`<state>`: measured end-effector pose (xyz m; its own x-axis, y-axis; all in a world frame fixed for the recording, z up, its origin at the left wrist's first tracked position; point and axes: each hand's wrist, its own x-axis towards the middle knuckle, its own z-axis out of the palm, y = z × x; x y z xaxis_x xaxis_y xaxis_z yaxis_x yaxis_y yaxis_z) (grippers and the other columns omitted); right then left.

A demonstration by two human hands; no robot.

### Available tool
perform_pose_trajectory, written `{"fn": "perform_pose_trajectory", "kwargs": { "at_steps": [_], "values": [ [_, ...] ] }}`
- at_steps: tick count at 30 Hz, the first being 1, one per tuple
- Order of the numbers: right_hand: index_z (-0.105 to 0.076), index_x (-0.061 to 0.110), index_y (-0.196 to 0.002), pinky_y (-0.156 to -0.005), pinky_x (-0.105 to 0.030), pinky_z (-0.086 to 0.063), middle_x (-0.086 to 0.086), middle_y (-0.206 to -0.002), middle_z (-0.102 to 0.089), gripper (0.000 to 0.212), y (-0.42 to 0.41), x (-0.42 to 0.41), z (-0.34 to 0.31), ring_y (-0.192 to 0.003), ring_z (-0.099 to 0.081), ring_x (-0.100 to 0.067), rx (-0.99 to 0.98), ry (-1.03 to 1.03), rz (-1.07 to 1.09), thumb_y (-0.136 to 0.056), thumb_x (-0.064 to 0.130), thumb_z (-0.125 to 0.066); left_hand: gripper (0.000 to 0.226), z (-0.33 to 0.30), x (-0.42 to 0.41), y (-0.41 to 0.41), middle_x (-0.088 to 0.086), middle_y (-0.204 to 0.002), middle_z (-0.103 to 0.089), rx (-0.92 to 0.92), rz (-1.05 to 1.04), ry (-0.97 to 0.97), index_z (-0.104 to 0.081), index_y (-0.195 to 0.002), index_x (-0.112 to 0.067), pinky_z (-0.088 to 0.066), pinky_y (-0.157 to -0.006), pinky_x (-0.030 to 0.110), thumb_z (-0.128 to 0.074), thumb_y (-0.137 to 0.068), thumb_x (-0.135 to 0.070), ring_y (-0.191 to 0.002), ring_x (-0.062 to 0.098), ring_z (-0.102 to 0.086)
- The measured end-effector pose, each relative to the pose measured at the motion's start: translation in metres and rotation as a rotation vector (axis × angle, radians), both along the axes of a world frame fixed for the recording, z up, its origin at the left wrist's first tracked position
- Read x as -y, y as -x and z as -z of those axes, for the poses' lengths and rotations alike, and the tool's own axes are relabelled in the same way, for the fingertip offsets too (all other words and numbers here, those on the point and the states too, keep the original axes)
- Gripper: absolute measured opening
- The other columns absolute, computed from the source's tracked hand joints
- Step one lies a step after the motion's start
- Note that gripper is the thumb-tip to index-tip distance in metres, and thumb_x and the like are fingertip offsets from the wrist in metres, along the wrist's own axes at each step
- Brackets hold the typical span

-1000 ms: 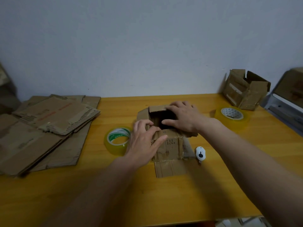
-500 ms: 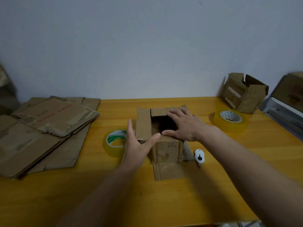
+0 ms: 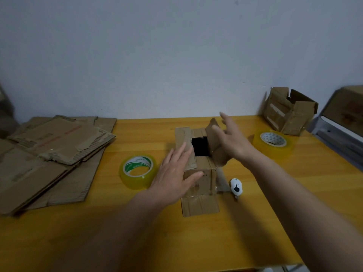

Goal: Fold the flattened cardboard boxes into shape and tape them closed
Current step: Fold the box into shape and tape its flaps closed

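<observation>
Gaping box (image 3: 200,173) top; dark interior unreadable

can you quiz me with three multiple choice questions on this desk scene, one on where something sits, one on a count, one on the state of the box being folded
1. Where is the green-printed tape roll?
A. left of the small box
B. inside the small box
C. on the flat cardboard stack

2. How many tape rolls lie on the table?
A. one
B. two
C. four

3. What state is the top of the small box in?
A. taped shut
B. crushed flat
C. open, with flaps up

Answers:
1. A: it lies on the table by the left hand, left of the box.
2. B: the green-printed one plus the yellow tape roll at right.
3. C: a dark opening shows between raised flaps; the right hand is at the right flap.
</observation>
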<state>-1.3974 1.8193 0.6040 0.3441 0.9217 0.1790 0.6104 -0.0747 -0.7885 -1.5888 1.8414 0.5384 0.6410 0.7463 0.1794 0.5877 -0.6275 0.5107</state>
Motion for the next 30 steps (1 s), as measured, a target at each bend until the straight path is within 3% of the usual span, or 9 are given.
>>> {"fn": "perform_pose_trajectory", "kwargs": {
  "at_steps": [4, 8, 12, 15, 18, 20, 22, 24, 30],
  "values": [
    [-0.047, 0.012, -0.136, -0.082, -0.028, -0.05, -0.006, -0.135, -0.055, 0.053, 0.015, 0.012, -0.002, -0.11, -0.058, -0.017, -0.43, 0.009, -0.045, -0.102, 0.047, -0.026, 0.076, -0.001, 0.007, -0.006, -0.014, -0.158, 0.022, 0.039, -0.039, 0.068, -0.004, -0.153, -0.04, -0.021, -0.116, 0.042, -0.049, -0.093, -0.054, -0.148, 0.02, -0.008],
    [-0.058, 0.015, -0.124, -0.078, -0.019, -0.052, -0.004, -0.123, -0.061, 0.035, 0.031, 0.015, 0.016, -0.095, -0.062, -0.002, -0.147, 0.117, -0.137, -0.101, 0.034, -0.04, 0.082, -0.003, 0.016, -0.015, -0.001, -0.161, 0.018, 0.003, -0.105, 0.154, -0.001, -0.153, -0.04, -0.023, -0.118, 0.045, -0.055, -0.092, -0.05, -0.148, 0.029, -0.014],
    [-0.056, 0.023, -0.127, -0.094, -0.043, -0.049, -0.002, -0.125, -0.06, 0.033, 0.026, 0.011, 0.024, -0.108, -0.058, -0.019, -0.01, 0.173, -0.107, -0.095, 0.033, -0.054, 0.093, 0.002, 0.034, -0.02, 0.001, -0.155, -0.014, 0.0, -0.072, 0.133, 0.004, -0.153, -0.035, -0.035, -0.112, 0.042, -0.062, -0.089, -0.048, -0.139, 0.023, -0.03],
    [-0.066, 0.026, -0.11, -0.083, -0.042, -0.053, 0.003, -0.104, -0.065, 0.02, 0.009, 0.018, 0.02, -0.093, -0.062, -0.017, 0.041, 0.1, -0.086, -0.092, 0.032, -0.06, 0.09, 0.009, 0.046, -0.013, -0.002, -0.136, -0.037, -0.067, 0.0, -0.086, -0.004, -0.154, -0.031, -0.042, -0.096, 0.028, -0.06, -0.088, -0.052, -0.119, 0.014, -0.042],
    [-0.069, 0.015, -0.111, -0.08, -0.039, -0.054, -0.008, -0.108, -0.067, 0.021, -0.004, 0.026, 0.017, -0.097, -0.063, -0.024, -0.064, 0.108, -0.229, -0.093, 0.017, -0.06, 0.07, -0.004, 0.031, -0.002, -0.005, -0.103, -0.046, -0.117, 0.064, -0.428, -0.038, -0.146, -0.032, -0.034, -0.07, 0.025, -0.057, -0.084, -0.06, -0.09, 0.01, -0.034],
    [-0.066, 0.006, -0.115, -0.079, -0.034, -0.054, -0.016, -0.114, -0.065, 0.025, -0.009, 0.029, 0.015, -0.097, -0.062, -0.025, -0.148, 0.135, -0.332, -0.092, 0.005, -0.056, 0.072, -0.015, 0.01, 0.003, 0.001, -0.11, -0.047, -0.063, 0.063, -0.47, -0.048, -0.139, -0.035, -0.042, -0.083, 0.033, -0.059, -0.076, -0.066, -0.101, 0.015, -0.036],
    [-0.063, 0.001, -0.119, -0.079, -0.03, -0.054, -0.02, -0.115, -0.064, 0.029, -0.012, 0.03, 0.014, -0.099, -0.061, -0.024, -0.213, 0.172, -0.411, -0.091, -0.001, -0.054, 0.093, -0.026, -0.012, 0.006, 0.001, -0.151, -0.025, -0.156, 0.086, -0.394, -0.03, -0.147, -0.042, -0.023, -0.113, 0.052, -0.053, -0.066, -0.081, -0.138, 0.022, -0.019],
    [-0.065, 0.004, -0.118, -0.08, -0.028, -0.053, -0.014, -0.115, -0.065, 0.028, -0.012, 0.029, 0.013, -0.101, -0.061, -0.022, -0.199, 0.202, -0.422, -0.091, 0.002, -0.057, 0.106, -0.031, -0.024, 0.005, -0.01, -0.161, 0.009, -0.33, 0.116, -0.247, -0.007, -0.15, -0.048, -0.005, -0.116, 0.052, -0.036, -0.057, -0.092, -0.148, 0.021, 0.006],
    [-0.057, 0.015, -0.127, -0.096, -0.036, -0.048, -0.003, -0.125, -0.059, 0.036, -0.01, 0.017, 0.025, -0.115, -0.054, -0.019, -0.025, 0.045, 0.053, -0.093, 0.026, -0.058, 0.107, -0.021, 0.001, -0.011, 0.004, -0.16, 0.02, -0.418, -0.133, -0.095, 0.009, -0.152, -0.038, -0.023, -0.113, 0.053, -0.026, -0.065, -0.091, -0.148, 0.03, -0.006]
  ]
}}
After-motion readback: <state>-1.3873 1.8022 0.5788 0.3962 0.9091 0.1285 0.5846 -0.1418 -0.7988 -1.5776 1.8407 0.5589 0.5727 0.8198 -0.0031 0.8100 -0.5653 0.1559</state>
